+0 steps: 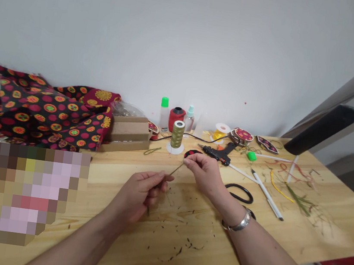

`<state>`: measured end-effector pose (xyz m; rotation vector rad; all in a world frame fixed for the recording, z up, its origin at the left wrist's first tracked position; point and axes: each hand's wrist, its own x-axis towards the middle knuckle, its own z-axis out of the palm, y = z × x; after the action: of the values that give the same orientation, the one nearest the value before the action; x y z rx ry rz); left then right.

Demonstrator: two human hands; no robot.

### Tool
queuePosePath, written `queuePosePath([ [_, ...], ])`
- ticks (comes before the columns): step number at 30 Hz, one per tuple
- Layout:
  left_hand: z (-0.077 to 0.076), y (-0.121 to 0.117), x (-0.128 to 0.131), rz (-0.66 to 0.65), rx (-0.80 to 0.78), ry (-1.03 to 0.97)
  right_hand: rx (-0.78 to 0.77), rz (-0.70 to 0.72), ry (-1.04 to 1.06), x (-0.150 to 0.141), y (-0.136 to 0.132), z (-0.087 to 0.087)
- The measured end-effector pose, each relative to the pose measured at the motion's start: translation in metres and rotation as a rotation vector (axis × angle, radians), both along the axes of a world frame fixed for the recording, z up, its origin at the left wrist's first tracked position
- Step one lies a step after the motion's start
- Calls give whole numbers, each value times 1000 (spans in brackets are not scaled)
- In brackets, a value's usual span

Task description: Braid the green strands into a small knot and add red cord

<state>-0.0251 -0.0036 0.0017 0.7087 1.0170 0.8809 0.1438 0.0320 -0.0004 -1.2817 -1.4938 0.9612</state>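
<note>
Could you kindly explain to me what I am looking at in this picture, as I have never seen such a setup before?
There is no machine here: a person works with two bare hands, and the camera sits on their head, looking forward and down. The left hand and the right hand pinch a thin olive strand, which runs between their fingertips.

Below is a wooden table with dark scraps scattered near the hands. Behind them stands a spool of olive thread; to its right lie a black glue gun and a white pen. At the left are patterned fabric and a cardboard box. One patch there is pixelated, so I cannot tell what it hides.
</note>
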Motion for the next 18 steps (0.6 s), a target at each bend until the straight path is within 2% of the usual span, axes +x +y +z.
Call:
queuePosePath([
  [6, -2, -3, -1, -39, 2, 72, -22, 36, -4, -1, 1, -5],
  [10, -3, -4, -2, -18, -5, 113, -38, 55, -14, -1, 1, -7],
  [18, -2, -4, -1, 7, -22, 131, -22, 17, -74, 3, 3, -5],
])
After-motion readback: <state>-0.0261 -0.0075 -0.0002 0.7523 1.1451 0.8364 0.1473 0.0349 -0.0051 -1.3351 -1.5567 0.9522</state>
